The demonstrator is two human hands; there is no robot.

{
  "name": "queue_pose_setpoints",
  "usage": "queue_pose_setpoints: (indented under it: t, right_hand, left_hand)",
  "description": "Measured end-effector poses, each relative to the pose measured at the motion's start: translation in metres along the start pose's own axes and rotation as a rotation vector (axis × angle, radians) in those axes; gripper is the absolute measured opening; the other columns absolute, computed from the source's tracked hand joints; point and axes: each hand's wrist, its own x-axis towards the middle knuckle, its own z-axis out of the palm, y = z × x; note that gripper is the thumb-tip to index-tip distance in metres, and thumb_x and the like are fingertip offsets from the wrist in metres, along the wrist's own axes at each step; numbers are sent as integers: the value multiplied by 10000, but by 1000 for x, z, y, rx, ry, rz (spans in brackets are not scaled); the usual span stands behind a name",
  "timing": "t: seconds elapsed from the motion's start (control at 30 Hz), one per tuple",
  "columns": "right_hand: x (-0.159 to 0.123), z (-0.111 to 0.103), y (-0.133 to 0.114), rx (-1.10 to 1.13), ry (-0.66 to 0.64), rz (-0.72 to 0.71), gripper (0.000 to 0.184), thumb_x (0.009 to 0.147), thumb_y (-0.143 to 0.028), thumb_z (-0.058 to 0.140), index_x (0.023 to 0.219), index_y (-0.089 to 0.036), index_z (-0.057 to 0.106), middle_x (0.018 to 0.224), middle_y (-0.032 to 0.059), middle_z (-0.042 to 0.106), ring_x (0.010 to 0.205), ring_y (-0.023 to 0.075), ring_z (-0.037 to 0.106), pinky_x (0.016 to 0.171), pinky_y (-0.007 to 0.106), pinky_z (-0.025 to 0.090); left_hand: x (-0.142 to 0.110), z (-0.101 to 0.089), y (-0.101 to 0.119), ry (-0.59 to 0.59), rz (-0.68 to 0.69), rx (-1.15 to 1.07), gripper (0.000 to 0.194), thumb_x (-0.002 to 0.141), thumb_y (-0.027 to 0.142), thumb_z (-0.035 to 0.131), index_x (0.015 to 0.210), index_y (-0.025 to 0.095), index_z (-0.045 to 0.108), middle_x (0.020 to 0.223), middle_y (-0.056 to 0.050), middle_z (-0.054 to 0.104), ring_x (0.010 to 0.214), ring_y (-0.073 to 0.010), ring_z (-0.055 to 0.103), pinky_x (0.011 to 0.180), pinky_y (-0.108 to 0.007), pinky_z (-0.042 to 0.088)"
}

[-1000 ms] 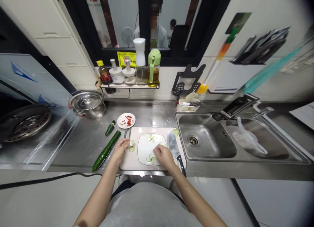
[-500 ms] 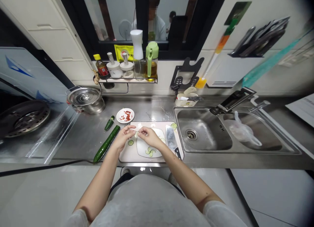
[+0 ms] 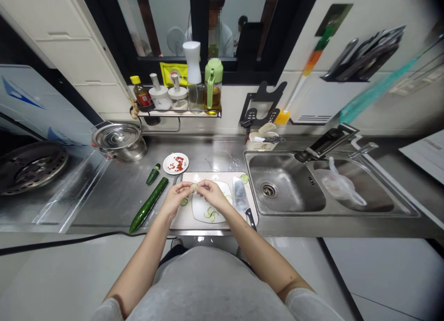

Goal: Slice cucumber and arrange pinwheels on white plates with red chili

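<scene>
Between my fingertips is a thin, pale cucumber slice (image 3: pixel 193 187). My left hand (image 3: pixel 177 195) pinches it from one side and my right hand (image 3: pixel 210 192) from the other, both above the white plate (image 3: pixel 199 213). On the plate lie cut cucumber pieces (image 3: pixel 210 214) fanned in a curved pattern, with more partly hidden under my right wrist. The plate rests on a pale cutting board (image 3: pixel 180 221). Just below my left hand a round cucumber slice (image 3: pixel 184 202) lies on the board. A cleaver (image 3: pixel 241 194) lies to the right of the plate, another slice (image 3: pixel 244 178) beyond it.
A long cucumber (image 3: pixel 149 205) and a short cucumber end (image 3: pixel 152 175) lie left of the board. Behind them stand a small dish (image 3: pixel 175 163) of chopped red bits and a lidded steel pot (image 3: pixel 120 140). The double sink (image 3: pixel 287 184) is at the right, a plastic bag (image 3: pixel 342 184) inside.
The fingers of my left hand have closed in on the cucumber slice, so both hands now pinch it together. The view has shifted slightly.
</scene>
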Motion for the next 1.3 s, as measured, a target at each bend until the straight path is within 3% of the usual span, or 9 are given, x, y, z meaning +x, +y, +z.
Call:
queue_pose_setpoints:
  t: [0.3,0.47,0.73,0.83,0.97,1.13,1.3]
  right_hand:
    - [0,-4,-1,94,-36,116,231,726,-406,638,721,-183,575,634,-8,592,575,98,499,472,196,304]
    - [1,-6,-2,179,-72,197,239,704,-400,660,704,-180,566,611,-12,593,538,86,485,449,190,286]
    - [-3,-8,-8,322,-89,296,190,653,-330,655,657,-174,545,515,-25,541,468,80,462,419,191,269]
    - [-3,-9,-7,295,-80,298,157,661,-305,626,638,-173,544,507,-25,537,462,76,458,419,188,271]
    - [-1,-9,-1,195,-46,286,136,687,-289,606,639,-174,550,524,-23,553,476,78,471,424,184,278]
    - [2,-11,10,16,-55,287,119,718,-249,572,628,-175,551,500,-41,529,466,71,450,433,182,267]
    - [4,-16,27,-120,-81,275,147,739,-226,586,609,-165,553,478,-52,501,456,67,419,457,185,293]
  left_hand:
    - [-1,2,5,-18,4,12,333,600,401,770,810,148,718,677,-14,664,551,-77,488,551,-212,380]
    - [-3,5,6,-13,13,0,318,587,383,787,788,147,713,687,-22,672,587,-91,516,575,-217,393]
    - [-2,6,-3,-24,211,152,298,660,403,756,806,148,710,771,-36,694,699,-132,584,664,-241,451]
    - [1,3,-10,-38,259,205,273,688,384,745,828,150,725,746,-27,687,663,-119,572,636,-231,440]
    - [1,2,-12,-52,164,161,303,671,391,754,848,145,736,639,-14,665,607,-125,579,589,-232,434]
    - [3,2,-19,-28,66,128,373,681,465,726,850,134,748,742,-71,725,652,-149,609,597,-246,446]
    - [14,-1,-39,-27,63,91,381,578,426,794,821,140,729,744,-55,705,707,-148,616,667,-249,463]
